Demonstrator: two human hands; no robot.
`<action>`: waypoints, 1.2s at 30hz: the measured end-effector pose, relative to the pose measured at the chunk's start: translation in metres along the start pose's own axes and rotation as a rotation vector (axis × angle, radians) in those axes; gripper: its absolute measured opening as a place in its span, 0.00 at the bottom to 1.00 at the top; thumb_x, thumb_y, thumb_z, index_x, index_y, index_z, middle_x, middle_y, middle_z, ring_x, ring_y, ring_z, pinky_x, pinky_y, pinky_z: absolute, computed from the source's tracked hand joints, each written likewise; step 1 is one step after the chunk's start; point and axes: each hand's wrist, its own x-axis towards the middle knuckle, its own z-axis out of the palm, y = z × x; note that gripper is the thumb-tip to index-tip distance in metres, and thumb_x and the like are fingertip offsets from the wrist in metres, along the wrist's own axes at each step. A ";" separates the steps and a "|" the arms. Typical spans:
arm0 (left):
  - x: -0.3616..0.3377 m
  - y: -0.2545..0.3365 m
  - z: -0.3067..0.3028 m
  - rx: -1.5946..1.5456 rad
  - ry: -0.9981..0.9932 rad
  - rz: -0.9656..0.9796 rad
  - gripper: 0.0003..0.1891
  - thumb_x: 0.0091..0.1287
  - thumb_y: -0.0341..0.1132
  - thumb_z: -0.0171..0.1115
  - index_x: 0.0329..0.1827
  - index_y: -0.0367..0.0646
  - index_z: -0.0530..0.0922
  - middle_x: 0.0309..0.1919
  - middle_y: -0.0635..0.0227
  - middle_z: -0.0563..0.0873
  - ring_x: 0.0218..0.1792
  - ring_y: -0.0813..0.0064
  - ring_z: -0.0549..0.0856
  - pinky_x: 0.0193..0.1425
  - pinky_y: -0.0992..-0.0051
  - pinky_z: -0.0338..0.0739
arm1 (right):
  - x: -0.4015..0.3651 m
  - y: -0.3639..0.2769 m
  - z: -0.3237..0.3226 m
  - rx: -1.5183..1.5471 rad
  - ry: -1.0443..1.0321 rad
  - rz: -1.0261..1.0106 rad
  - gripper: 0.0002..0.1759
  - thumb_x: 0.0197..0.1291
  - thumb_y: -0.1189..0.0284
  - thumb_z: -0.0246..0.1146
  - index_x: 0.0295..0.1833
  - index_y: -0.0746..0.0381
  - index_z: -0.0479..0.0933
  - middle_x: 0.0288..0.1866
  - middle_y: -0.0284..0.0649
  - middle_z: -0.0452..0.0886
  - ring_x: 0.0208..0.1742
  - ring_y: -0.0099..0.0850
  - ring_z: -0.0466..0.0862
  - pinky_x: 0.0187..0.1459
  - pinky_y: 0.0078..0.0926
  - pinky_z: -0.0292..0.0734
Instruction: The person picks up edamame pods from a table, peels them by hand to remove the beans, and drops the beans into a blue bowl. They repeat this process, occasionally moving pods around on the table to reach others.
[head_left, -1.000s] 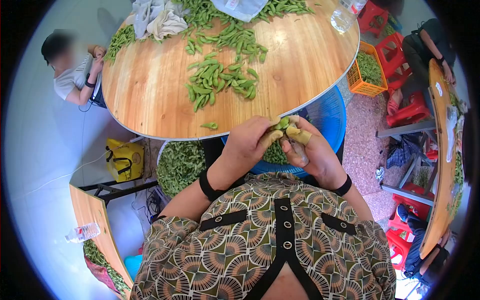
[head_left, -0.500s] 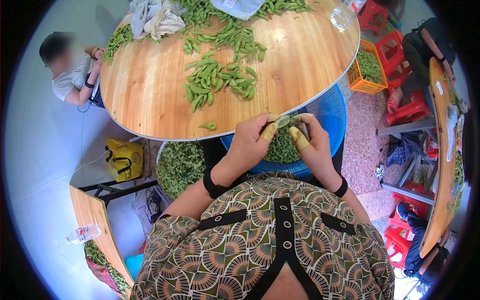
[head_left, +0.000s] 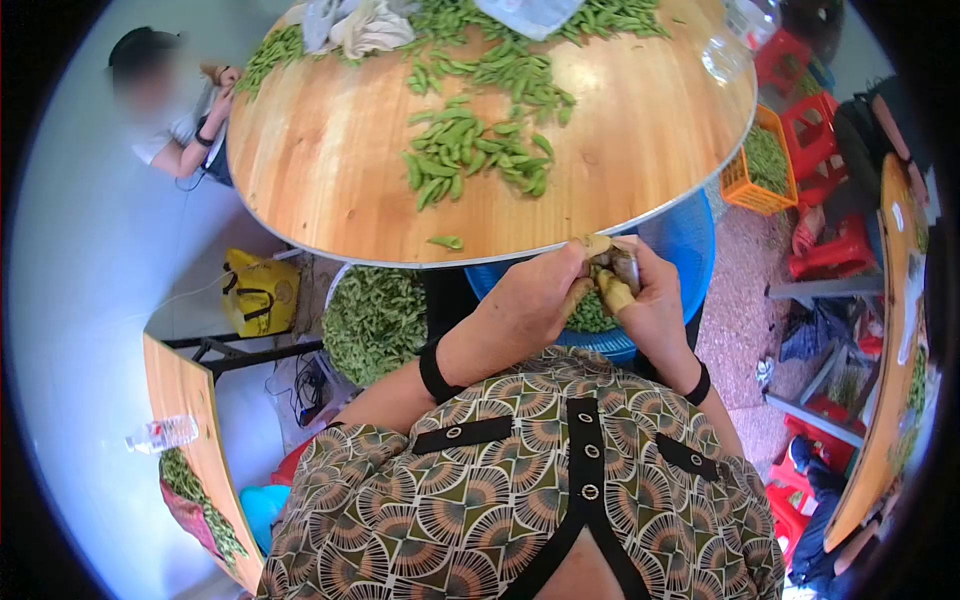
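Observation:
My left hand (head_left: 550,285) and my right hand (head_left: 648,290) meet just past the table's near edge, fingers closed and pressed together. Yellow covers wrap both thumbs. The edamame pod pinched between them is mostly hidden by the fingers. Something dark grey (head_left: 626,266) shows among my right fingers; I cannot tell what it is. Below my hands, a blue basket (head_left: 700,260) holds shelled green beans (head_left: 590,315). A single pod (head_left: 446,242) lies near the rim of the round wooden table (head_left: 330,190), in front of a loose pile of edamame pods (head_left: 470,150).
A tub of green pods or husks (head_left: 375,320) stands left of the basket. Farther back lie more pods (head_left: 510,70) and cloths (head_left: 370,28). A yellow bag (head_left: 260,290) is on the floor. An orange crate (head_left: 760,165) and red stools (head_left: 835,245) stand right; a person (head_left: 175,100) sits left.
The view has shifted, so the table sits higher and farther right. My hands have drawn closer together, and the pod seen between my fingertips is now mostly covered.

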 end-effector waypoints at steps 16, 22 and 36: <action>-0.037 -0.049 -0.065 0.678 0.331 -0.295 0.11 0.60 0.37 0.67 0.38 0.40 0.79 0.36 0.56 0.78 0.42 0.50 0.77 0.47 0.59 0.72 | -0.004 0.026 0.002 -0.254 -0.042 -0.100 0.15 0.51 0.83 0.60 0.46 0.66 0.77 0.37 0.45 0.77 0.36 0.38 0.78 0.40 0.28 0.72; -0.050 -0.049 -0.118 1.180 0.359 -0.264 0.10 0.59 0.35 0.66 0.38 0.40 0.79 0.38 0.53 0.80 0.40 0.50 0.80 0.41 0.58 0.74 | -0.017 0.043 -0.020 -0.427 -0.120 0.022 0.11 0.57 0.78 0.62 0.47 0.66 0.77 0.38 0.46 0.79 0.37 0.38 0.80 0.41 0.30 0.74; -0.001 -0.029 -0.077 -0.696 0.271 -0.494 0.05 0.69 0.25 0.61 0.45 0.39 0.78 0.36 0.70 0.85 0.36 0.81 0.84 0.39 0.79 0.79 | 0.008 -0.018 0.004 -0.013 -0.349 0.176 0.15 0.69 0.70 0.55 0.56 0.66 0.76 0.31 0.38 0.78 0.25 0.24 0.76 0.30 0.24 0.71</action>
